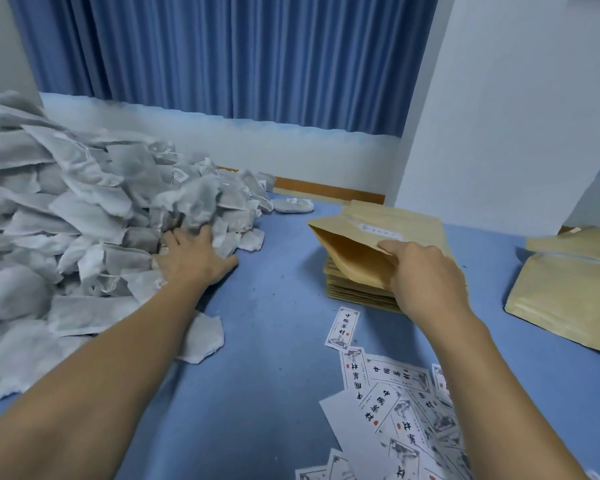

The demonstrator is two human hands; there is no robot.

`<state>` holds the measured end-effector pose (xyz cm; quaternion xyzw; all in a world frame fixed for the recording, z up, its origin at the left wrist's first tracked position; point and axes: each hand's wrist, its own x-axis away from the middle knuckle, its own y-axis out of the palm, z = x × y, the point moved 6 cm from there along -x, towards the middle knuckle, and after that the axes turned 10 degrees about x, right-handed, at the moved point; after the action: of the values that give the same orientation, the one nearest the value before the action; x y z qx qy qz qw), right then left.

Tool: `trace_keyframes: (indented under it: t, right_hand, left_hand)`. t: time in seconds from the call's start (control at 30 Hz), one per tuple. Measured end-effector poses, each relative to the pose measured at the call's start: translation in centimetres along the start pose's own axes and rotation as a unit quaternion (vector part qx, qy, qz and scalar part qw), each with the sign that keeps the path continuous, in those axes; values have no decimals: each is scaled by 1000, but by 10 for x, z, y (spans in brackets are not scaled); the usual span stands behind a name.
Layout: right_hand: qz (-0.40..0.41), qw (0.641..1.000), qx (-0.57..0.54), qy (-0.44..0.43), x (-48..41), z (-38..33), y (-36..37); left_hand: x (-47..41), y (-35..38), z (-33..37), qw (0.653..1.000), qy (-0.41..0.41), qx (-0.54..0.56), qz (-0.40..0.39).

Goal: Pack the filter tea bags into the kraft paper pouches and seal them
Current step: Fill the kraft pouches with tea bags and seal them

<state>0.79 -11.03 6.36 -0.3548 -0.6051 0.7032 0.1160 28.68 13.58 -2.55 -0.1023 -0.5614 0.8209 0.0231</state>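
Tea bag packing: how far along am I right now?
Early. The pouches on the right look filled. The right hand holds an open pouch; the left hand is in the tea bag pile. That large pile, the pouch stack and loose labels remain.

Blue curtain (222, 53) hangs ahead of me, white wall (291, 150) below it. 1 white pillar (499, 116) at my right. Wood trim (326, 190) behind my blue tabletop (274, 341). Light even, soft.
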Motion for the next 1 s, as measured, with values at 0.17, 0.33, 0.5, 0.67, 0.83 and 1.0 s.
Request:
trace_keyframes:
  t: [0.17,0.33,0.5,0.67,0.83,1.0]
  right_hand:
    - [-1,1000,-20,4,-3,7,0]
    - [2,1000,-21,5,-7,5,0]
    - [-1,1000,-22,6,-8,2,3]
    - [11,1000,-12,7,-5,5,2]
    - [10,1000,-20,11,-5,7,2]
    - [0,1000,-26,12,-4,9,2]
  left_hand:
    - [0,5,13,999,24,21,4]
    - [34,7,43,990,117,81,-15]
    - [89,11,81,964,226,137,-7]
    - [104,3,78,954,213,205,50]
    - [122,-11,80,919,253,237,188]
    - [137,-29,83,839,353,269,315]
